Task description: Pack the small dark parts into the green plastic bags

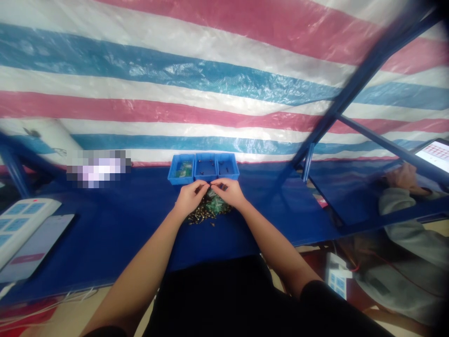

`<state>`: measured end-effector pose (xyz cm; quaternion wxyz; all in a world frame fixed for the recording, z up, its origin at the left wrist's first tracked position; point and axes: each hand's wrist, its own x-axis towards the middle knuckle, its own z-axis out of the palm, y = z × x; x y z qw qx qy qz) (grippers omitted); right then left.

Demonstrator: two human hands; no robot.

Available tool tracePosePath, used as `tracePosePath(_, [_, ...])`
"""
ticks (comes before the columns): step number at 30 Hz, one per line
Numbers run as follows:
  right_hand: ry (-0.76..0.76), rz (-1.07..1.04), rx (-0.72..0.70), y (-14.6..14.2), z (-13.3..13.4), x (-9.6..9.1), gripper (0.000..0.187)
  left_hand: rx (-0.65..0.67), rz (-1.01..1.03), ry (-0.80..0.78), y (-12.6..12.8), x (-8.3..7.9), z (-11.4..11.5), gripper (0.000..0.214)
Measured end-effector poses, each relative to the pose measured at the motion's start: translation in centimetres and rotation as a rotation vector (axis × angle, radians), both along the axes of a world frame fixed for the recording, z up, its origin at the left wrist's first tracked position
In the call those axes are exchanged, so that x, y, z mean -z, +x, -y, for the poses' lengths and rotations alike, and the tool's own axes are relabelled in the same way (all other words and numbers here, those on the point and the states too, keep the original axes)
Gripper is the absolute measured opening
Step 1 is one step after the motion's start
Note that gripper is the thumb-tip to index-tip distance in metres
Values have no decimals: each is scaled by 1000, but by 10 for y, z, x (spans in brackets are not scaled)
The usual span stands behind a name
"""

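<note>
My left hand (190,196) and my right hand (228,193) meet just in front of a blue tray, fingertips pinched. Each pinch appears to hold a small dark component, though the pieces are tiny. Directly below my hands, a loose pile of small dark components with gold-coloured ends (201,215) lies on the blue table cover (122,224), mixed with green translucent pieces (215,204). The blue tray (205,178) has three compartments. Green items fill the left one, and small dark pieces lie in the other two.
A striped plastic tarp (175,79) hangs behind the table, crossed by blue metal bars (365,79). A power strip (21,224) and a phone (37,248) lie at left. To the right, a co-worker's hand (403,178) is near a tablet (433,156).
</note>
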<state>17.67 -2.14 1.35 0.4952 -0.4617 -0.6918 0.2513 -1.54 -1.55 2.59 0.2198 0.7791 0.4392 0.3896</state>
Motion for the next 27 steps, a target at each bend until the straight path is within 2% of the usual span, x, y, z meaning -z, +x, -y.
tracePosePath(8, [-12,7,0,0,4,-6,19,43,61,14,1,4,-2,28])
tracePosePath(16, [-146,-103,-33,-1,4,-7,27,128,67,146,1,4,-3,26])
tracePosePath(21, [-169,-125,-86,-1,3,-5,31,105,38,234,1,4,-5,23])
tracePosePath(27, [-154,-163,-54,2,2,-9,30,70,28,254,0,6,-6,21])
